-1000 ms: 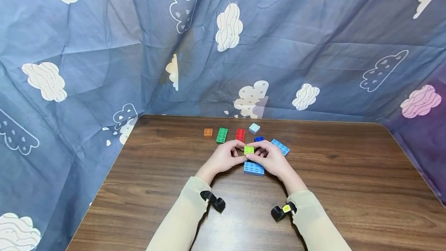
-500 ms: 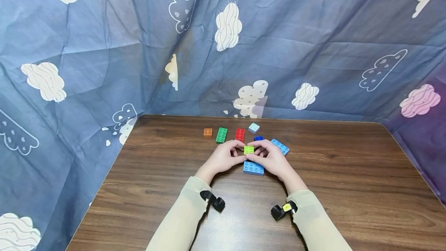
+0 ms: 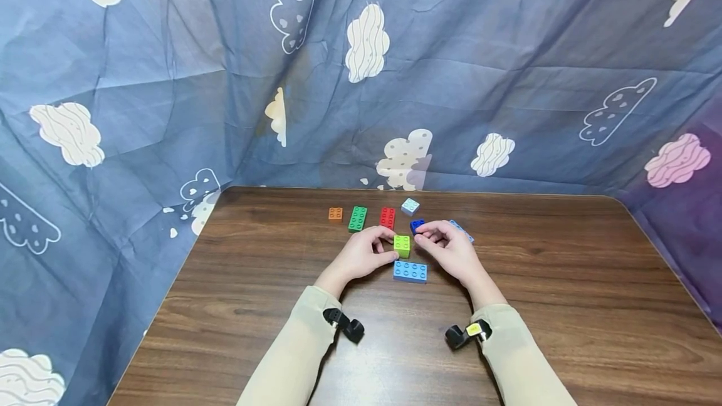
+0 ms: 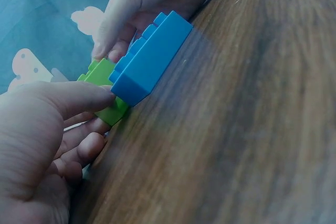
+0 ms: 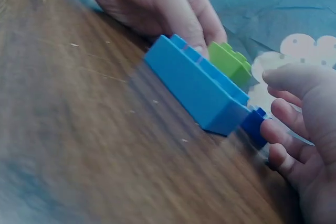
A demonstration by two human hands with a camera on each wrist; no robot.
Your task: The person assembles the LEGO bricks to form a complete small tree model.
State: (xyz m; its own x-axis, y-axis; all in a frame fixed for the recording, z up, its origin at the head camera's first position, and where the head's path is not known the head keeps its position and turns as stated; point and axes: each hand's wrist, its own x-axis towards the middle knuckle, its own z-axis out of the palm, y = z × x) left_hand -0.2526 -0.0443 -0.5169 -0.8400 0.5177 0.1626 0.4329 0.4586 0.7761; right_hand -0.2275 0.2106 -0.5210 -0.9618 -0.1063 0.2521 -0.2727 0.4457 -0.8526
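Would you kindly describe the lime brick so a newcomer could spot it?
On the brown table, find the left hand. It pinches the lime brick, beyond the nearest blue brick. Unlike the longer, darker green brick, it is square and yellowish.

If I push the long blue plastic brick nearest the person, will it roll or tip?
The long light blue plastic brick probably won't roll, because its sides are flat. It seems unlikely to tip: it lies low, studs up, on the brown wooden table. Its smooth sides suggest it might slide.
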